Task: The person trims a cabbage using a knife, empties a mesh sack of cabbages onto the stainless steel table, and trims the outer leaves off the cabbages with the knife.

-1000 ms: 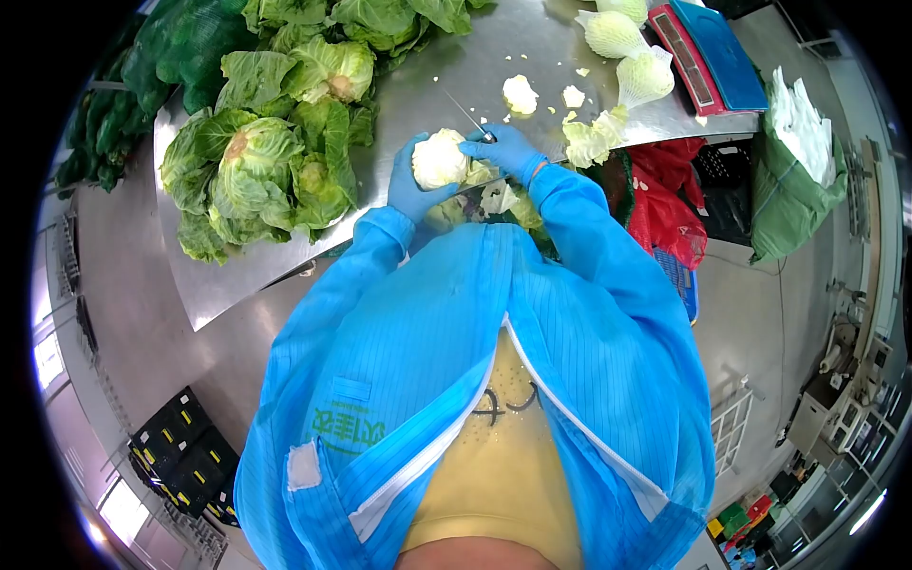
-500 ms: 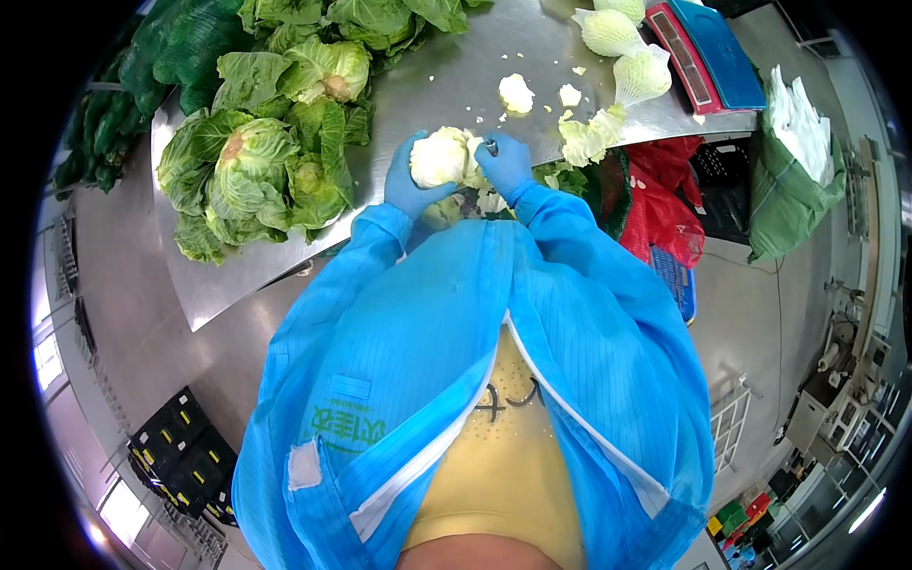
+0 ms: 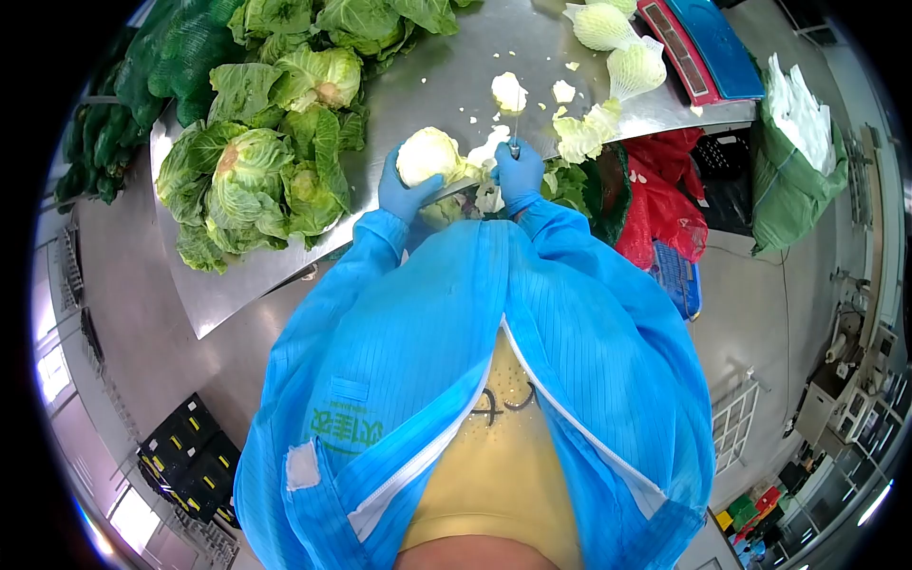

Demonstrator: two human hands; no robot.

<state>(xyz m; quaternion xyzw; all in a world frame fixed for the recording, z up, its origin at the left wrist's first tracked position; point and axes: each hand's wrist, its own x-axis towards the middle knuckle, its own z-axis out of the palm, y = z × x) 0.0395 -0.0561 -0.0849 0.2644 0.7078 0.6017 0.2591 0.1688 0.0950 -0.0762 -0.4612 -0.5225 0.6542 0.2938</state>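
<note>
Blue-gloved left hand [image 3: 407, 187] is clasping a pale, round cabbage [image 3: 429, 155] from the left — blue-gloved right hand [image 3: 520, 179], nearby, is gripping a slim metal knife [image 3: 515, 144].

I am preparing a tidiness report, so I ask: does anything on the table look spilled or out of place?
Yes: pale scraps and loose leaves lie scattered on the steel table near the right hand. They look untidy because they are not gathered together.
</note>
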